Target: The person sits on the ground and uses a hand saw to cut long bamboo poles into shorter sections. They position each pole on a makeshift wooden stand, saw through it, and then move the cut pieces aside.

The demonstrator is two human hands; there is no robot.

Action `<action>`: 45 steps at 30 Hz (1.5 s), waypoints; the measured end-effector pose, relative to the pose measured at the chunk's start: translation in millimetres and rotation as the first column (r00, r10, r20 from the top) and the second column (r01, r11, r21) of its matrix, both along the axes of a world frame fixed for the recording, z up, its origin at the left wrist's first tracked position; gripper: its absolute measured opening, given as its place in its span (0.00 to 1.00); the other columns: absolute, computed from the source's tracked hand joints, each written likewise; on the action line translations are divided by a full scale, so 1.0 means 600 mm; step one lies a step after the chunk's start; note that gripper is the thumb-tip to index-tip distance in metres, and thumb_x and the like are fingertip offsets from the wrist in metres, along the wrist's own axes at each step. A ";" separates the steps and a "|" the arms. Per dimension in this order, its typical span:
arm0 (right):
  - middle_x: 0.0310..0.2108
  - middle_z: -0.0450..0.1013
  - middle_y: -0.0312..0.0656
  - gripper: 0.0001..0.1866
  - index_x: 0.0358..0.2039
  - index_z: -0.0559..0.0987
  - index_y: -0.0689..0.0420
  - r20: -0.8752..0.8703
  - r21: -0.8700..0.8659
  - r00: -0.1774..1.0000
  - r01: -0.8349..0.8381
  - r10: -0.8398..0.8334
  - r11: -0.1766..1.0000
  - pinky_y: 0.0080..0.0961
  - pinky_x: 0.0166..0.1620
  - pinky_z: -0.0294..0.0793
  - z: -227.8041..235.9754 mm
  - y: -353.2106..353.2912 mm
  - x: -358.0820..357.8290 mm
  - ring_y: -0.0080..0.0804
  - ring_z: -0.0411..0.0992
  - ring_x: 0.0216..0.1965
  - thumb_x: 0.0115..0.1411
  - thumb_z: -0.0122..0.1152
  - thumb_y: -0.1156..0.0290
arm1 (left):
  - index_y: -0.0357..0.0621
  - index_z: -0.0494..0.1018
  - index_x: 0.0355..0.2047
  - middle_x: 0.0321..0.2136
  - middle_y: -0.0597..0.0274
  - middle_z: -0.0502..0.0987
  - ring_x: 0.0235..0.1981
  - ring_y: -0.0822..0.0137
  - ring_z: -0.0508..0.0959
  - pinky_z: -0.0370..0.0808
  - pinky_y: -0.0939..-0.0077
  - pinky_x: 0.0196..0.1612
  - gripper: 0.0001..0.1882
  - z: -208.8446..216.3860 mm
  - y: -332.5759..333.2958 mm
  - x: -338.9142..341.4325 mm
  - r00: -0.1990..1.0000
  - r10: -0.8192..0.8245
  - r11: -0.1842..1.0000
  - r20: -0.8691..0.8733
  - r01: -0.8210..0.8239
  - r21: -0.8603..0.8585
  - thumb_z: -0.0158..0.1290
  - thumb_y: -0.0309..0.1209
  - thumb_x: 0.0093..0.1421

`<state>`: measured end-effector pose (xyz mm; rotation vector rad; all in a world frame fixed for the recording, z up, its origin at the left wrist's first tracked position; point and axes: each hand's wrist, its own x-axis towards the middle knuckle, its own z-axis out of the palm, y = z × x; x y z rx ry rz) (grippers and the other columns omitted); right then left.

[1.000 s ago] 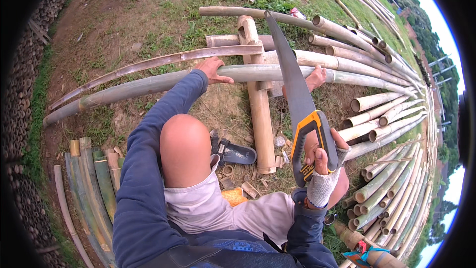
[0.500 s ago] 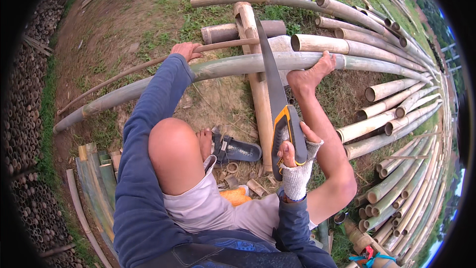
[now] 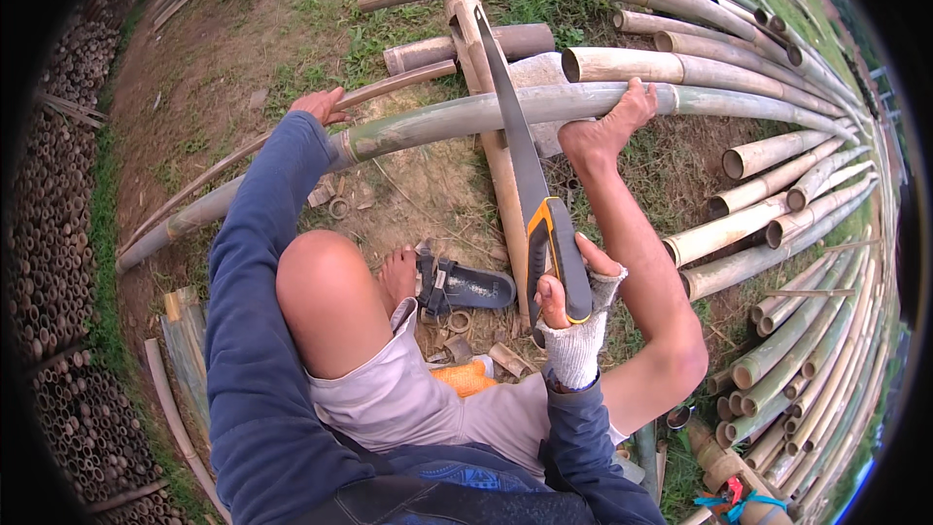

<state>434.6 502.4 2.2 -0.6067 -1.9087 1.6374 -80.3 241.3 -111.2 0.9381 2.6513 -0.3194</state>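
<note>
My left hand (image 3: pixel 319 107) is closed around a long, thin bamboo strip (image 3: pixel 403 83), which runs down to the left beside a thick green-grey bamboo pole (image 3: pixel 428 128). My right hand (image 3: pixel 581 306), in a white fingerless glove, grips the black and yellow handle of a hand saw (image 3: pixel 520 151). The saw's blade points away from me and passes over the pole, above an upright-looking bamboo post (image 3: pixel 505 194); whether its teeth touch the pole I cannot tell. My bare right foot (image 3: pixel 604 136) presses on the pole, right of the blade.
Cut bamboo poles (image 3: pixel 748 204) fan out along the right side. A short brown bamboo piece (image 3: pixel 525 41) and a flat stone (image 3: pixel 539 83) lie behind the post. A black sandal (image 3: pixel 476 287), offcuts (image 3: pixel 507 360) and an orange bundle (image 3: pixel 465 379) are near my legs.
My left hand has drawn the thin strip to the left, so its end now stops short of the post. The saw has shifted slightly left, still in my right hand.
</note>
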 end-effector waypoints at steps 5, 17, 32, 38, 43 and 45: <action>0.51 0.68 0.42 0.35 0.68 0.67 0.60 -0.042 0.142 0.998 -0.045 0.051 0.989 0.24 0.52 0.75 -0.004 -0.005 -0.018 0.25 0.70 0.46 0.64 0.71 0.81 | 0.55 0.59 0.77 0.64 0.43 0.70 0.63 0.46 0.75 0.72 0.51 0.68 0.45 0.008 0.032 0.043 0.982 0.190 0.956 -0.015 -0.181 0.229 0.47 0.69 0.71; 0.54 0.71 0.44 0.43 0.74 0.65 0.58 0.084 -0.041 0.936 -0.339 0.341 0.940 0.32 0.55 0.74 0.021 0.000 -0.034 0.31 0.71 0.48 0.60 0.76 0.77 | 0.54 0.63 0.69 0.50 0.53 0.76 0.54 0.49 0.81 0.80 0.54 0.55 0.43 0.027 0.291 0.258 0.941 -0.266 0.720 -0.207 0.337 0.606 0.70 0.49 0.58; 0.68 0.69 0.50 0.37 0.72 0.65 0.61 0.140 0.084 0.966 -0.230 0.217 0.970 0.31 0.64 0.72 0.017 -0.023 0.084 0.33 0.72 0.60 0.63 0.63 0.81 | 0.57 0.63 0.69 0.51 0.53 0.77 0.55 0.48 0.81 0.81 0.52 0.55 0.44 0.034 0.294 0.252 0.962 -0.252 0.789 -0.105 0.267 0.554 0.70 0.52 0.58; 0.67 0.69 0.50 0.35 0.71 0.66 0.62 0.069 0.209 0.970 -0.244 0.234 0.947 0.32 0.67 0.68 -0.009 0.001 -0.028 0.36 0.70 0.65 0.64 0.61 0.83 | 0.58 0.62 0.69 0.52 0.52 0.78 0.56 0.46 0.81 0.81 0.50 0.56 0.45 0.029 0.293 0.262 0.959 -0.238 0.765 -0.154 0.283 0.578 0.72 0.51 0.56; 0.64 0.70 0.48 0.33 0.71 0.67 0.62 -0.071 0.000 0.967 -0.247 0.246 0.969 0.27 0.63 0.71 -0.046 0.025 -0.163 0.32 0.71 0.59 0.65 0.60 0.82 | 0.56 0.66 0.65 0.51 0.52 0.82 0.52 0.45 0.83 0.81 0.50 0.55 0.44 0.050 0.299 0.262 0.985 -0.100 0.862 -0.138 0.155 0.483 0.74 0.50 0.51; 0.64 0.70 0.47 0.34 0.72 0.66 0.62 0.046 0.003 0.972 -0.231 0.230 0.973 0.27 0.62 0.72 -0.051 0.008 -0.099 0.31 0.71 0.59 0.64 0.60 0.82 | 0.55 0.68 0.64 0.50 0.51 0.83 0.50 0.45 0.85 0.82 0.51 0.54 0.43 0.052 0.302 0.259 0.993 -0.077 0.908 -0.086 0.106 0.406 0.74 0.50 0.50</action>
